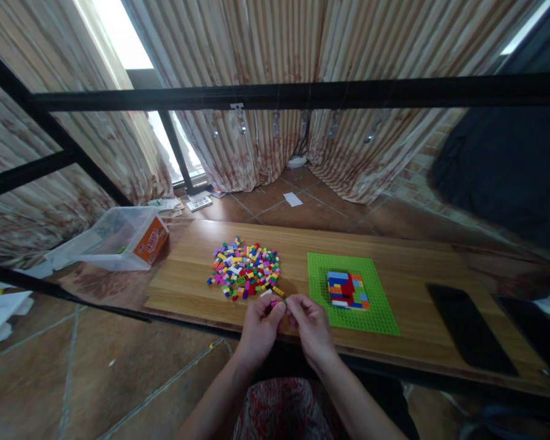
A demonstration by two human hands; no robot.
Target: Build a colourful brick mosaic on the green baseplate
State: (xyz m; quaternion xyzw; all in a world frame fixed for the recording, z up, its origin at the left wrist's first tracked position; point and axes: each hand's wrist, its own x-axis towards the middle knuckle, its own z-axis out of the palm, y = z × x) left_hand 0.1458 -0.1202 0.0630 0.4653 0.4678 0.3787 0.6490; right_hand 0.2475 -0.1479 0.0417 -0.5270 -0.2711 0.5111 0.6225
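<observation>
Over the near edge of the wooden board, my left hand (261,322) pinches a small pink toy brick (274,303) between thumb and fingers. My right hand (311,324) meets it fingertip to fingertip, its thumb and fingers closed; a bit of green shows between the hands, too small to name. Just beyond my fingers lie a yellow brick (279,292) and a heap of mixed coloured bricks (245,269). To the right of my right hand, a block of joined bricks (347,290), red, blue, orange and white, sits on a green baseplate (383,305).
A clear plastic box (119,260) with an orange label stands left of the wooden board (183,275). A dark flat slab (470,330) lies at the board's right. A black metal rail (275,96) crosses in front of the striped curtains (256,49).
</observation>
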